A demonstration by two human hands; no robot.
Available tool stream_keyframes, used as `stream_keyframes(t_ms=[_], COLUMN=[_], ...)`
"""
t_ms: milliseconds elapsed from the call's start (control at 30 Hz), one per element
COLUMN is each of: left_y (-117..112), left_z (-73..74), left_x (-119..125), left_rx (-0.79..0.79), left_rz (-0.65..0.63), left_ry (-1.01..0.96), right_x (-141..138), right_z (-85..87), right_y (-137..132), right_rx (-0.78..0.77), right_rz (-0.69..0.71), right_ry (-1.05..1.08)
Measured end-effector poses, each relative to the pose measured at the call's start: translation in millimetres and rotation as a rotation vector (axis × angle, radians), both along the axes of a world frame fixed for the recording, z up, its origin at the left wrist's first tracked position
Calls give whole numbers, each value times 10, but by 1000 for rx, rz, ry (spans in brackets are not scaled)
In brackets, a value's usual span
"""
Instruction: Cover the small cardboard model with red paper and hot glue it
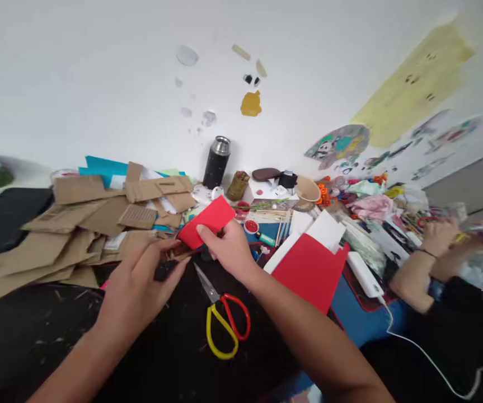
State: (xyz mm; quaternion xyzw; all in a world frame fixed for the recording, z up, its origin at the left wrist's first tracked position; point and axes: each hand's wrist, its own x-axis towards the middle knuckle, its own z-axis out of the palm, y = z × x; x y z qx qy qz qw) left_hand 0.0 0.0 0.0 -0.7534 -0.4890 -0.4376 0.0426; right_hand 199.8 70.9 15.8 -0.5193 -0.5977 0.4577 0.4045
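My right hand (231, 251) is closed on a small red card (208, 220), its thumb lying on top. Fine ridges show on the card's left part. At the card's lower left edge, my left hand (138, 280) has its thumb and fingertips drawn together around something thin and brownish, too blurred and hidden to name. Just below both hands, scissors (220, 310) with one yellow and one red handle lie on the black table surface (161, 358), blades pointing up and left. Beyond my right forearm lies a large red sheet (310, 271), partly over white sheets (329, 229).
Cut cardboard pieces (102, 212) are heaped at left, beside a black flat case (10, 218). A black bottle (216, 165) stands by the wall. A white power strip (365, 274) with a cable lies at right, near another person's hands (438, 235).
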Motion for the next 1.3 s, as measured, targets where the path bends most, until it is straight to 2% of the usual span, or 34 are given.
stream_keyframes(t_ms=[267,467,633,767,833,900,1000,1067,1133,1300], left_y=[-5,7,37,57,58,59,78,107,142,219], left_z=[18,-27,-102,-122,-107,-88,-87,-111,-150,-254], left_x=[4,7,23,-27,-73,-125,-199,-233,-249,-236], left_rx=[64,60,-76,-134,-149,-166,-230,-296,-352,-329], left_rz=[34,-11,-112,-249,-275,-204,17,103,108,-30], left_ry=[94,246,234,141,91,39,-58,-117,-137,-72], right_x=[-124,-129,-118,-87,-78,-77,-82,-81,-79,-96], right_z=[1,-27,-88,-189,-245,-290,-332,-347,-366,-432], right_y=[38,35,9,-22,-38,-53,-65,-64,-59,-82], right_rx=[-40,-51,-37,-27,-34,-50,-64,-74,-88,-116], right_rz=[94,116,149,169,175,186,205,214,212,196], right_ry=[183,181,146,109,104,116,148,179,217,279])
